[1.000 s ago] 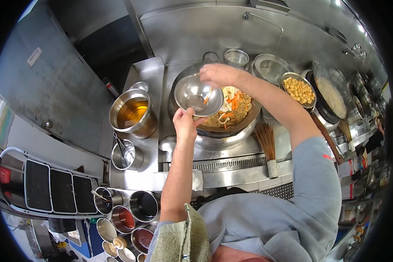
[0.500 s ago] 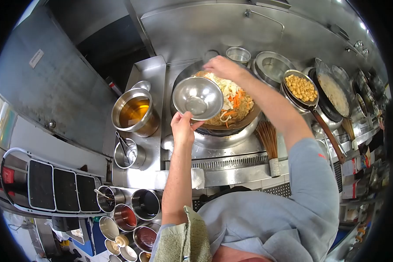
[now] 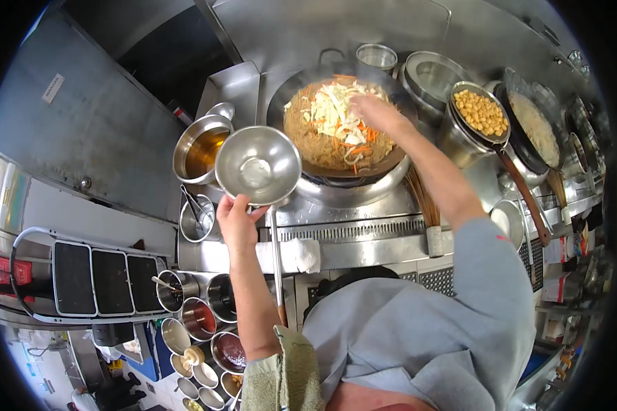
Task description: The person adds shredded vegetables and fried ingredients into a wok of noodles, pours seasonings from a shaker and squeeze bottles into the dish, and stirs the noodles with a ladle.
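My left hand [image 3: 238,222] grips the near rim of a shiny steel bowl [image 3: 271,147], thumb on the inside edge. The bowl is tilted and only reflections show in it. It hangs left of a large wok [image 3: 395,88]. In the wok lie thin brown noodles [image 3: 312,149], topped with shredded cabbage [image 3: 336,113] and carrot strips [image 3: 363,149]. My right hand [image 3: 379,114] is over the right part of this food, blurred by motion, so its fingers do not show clearly. Below the bowl a long metal handle [image 3: 276,260] points toward me.
Left of the wok stand a pot of amber liquid [image 3: 185,161] and a pot with utensils [image 3: 188,222]. To the right are a bamboo brush [image 3: 428,212] and a strainer of fried cubes [image 3: 481,113]. Sauce containers [image 3: 199,318] stand low left. A folded white cloth [image 3: 301,255] lies on the edge.
My left hand has moved the bowl leftward, away from over the wok. My right hand has shifted right and slightly down over the food. The long handle has come into view.
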### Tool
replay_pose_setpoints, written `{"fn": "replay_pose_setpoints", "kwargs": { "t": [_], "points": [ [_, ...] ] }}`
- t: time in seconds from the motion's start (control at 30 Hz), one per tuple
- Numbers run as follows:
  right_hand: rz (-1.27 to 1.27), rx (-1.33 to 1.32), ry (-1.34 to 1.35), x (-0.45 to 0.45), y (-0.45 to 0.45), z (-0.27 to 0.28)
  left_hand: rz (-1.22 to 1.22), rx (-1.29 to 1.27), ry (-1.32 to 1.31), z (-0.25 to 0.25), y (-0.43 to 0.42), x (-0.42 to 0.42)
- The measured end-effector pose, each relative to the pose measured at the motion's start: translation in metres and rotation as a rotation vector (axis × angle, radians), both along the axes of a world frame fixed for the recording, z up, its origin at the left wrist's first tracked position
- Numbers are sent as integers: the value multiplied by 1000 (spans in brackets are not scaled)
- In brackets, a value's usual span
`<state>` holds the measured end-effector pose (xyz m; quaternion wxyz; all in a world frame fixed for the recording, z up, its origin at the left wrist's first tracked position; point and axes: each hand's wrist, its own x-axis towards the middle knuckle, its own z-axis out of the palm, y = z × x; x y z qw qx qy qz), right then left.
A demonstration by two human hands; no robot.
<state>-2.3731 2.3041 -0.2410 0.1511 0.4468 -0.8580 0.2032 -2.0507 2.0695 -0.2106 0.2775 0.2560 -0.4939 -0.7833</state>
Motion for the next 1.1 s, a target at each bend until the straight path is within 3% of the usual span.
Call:
{"fn": "replay_pose_setpoints", "kwargs": {
  "t": [0.07,0.13,0.2,0.27,0.3,0.33,0.4,0.47,0.53,0.6,0.67,0.7,0.73,0.77,0.8,0.83,0.87,0.9,0.93,0.97,1.0,1.03,1.07,1.1],
  "points": [
    [131,0,-22,0,18,-16,36,-113,-57,-9,-3,17],
    [-80,-391,-302,19,30,24,85,-206,-125,-29,2,23],
    [-88,-93,-299,29,41,34,127,-425,-272,-66,-4,29],
    [-106,241,20,43,63,20,333,-1037,-249,-104,1,21],
    [-59,-49,97,56,68,26,258,-1114,-298,-106,8,20],
    [-63,-57,93,73,74,39,170,-996,-385,-115,11,19],
    [-125,-463,-449,114,87,56,217,-1154,-343,-132,19,15],
    [-156,-547,-460,150,105,33,155,-1336,-350,-144,15,19],
    [-188,-389,-384,187,123,16,118,-1523,-255,-153,5,22],
    [-183,-522,-161,222,134,-4,89,-1130,-61,-174,-13,23],
    [-308,-526,-117,265,139,-16,114,-1410,-112,-166,-27,24],
    [-344,-251,-29,278,147,-49,179,-1645,-137,-159,-33,30],
    [-389,-130,-225,317,150,-45,321,-1915,-173,-150,-43,40],
    [-356,-171,-429,343,160,-44,541,-2129,-218,-142,-56,53],
    [-419,-171,-468,375,165,-43,818,-2178,-216,-138,-69,62],
    [-458,-177,-565,402,170,-40,476,-2094,-768,-170,-102,67],
    [-471,-212,-667,419,178,-62,212,-1318,-350,-193,-117,53],
    [-480,-306,-797,440,189,-63,225,-524,145,-147,-63,55],
    [-450,-408,-920,457,199,-65,305,-1245,230,-108,-3,65],
    [-498,-439,-962,475,207,-55,29,-442,285,-78,54,85],
    [-518,-459,-1010,490,212,-45,-59,-1122,211,-80,76,79],
    [-465,-559,-968,496,227,-56,-504,-601,163,-84,108,86],
    [-445,-733,-883,506,242,-65,-727,-51,-31,-53,169,104],
    [-383,-899,-817,510,258,-72,-863,23,-68,-106,178,83]
  ]
}}
